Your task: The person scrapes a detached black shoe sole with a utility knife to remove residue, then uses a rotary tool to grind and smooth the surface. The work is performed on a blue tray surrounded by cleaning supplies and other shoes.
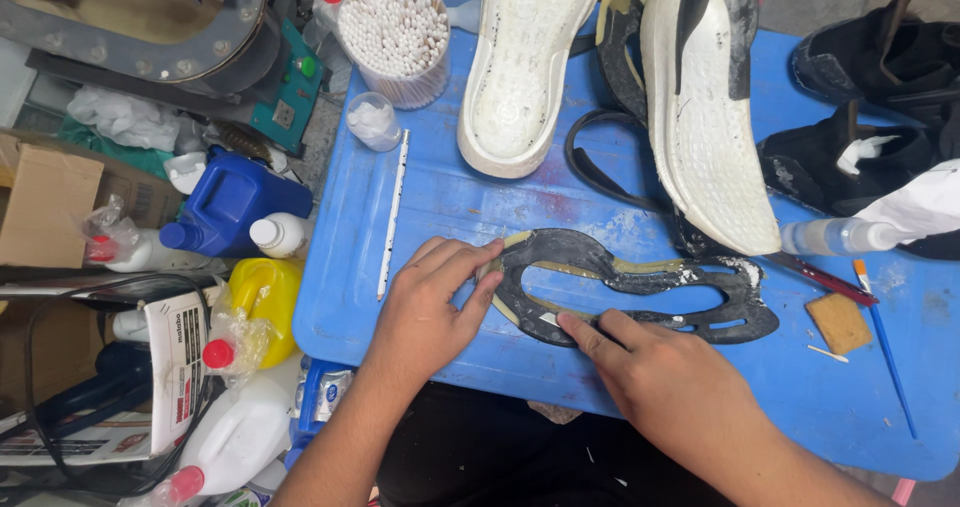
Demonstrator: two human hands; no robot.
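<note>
Two bare hands are down on the black outsole piece (640, 287), which lies flat on the blue counter (400, 227) near its front edge, at about six o'clock from the two white midsoles. The left hand (430, 307) presses its fingers (470, 267) flat and spread on the nine o'clock end of the piece, pinning it rather than closing round anything. The right hand (660, 377) has its forefinger stretched out along the lower rim; something thin and pale seems to sit under the fingertip, but I cannot tell whether it is a blade, a scraper or only a strip of glue, nor whether the other fingers are curled round a handle.

To my eye this is the cleaning or trimming stage, working old adhesive off the rubber. The next stroke would want steady pressure from the pinning hand and a shallow, controlled pull along the edge, so the thin web does not tear.

The piece itself is a skeletal, looping web of black rubber with large open windows. Yellowish glue film clings along its upper and nine o'clock edges, and white crumbs dust the three o'clock end.
</note>
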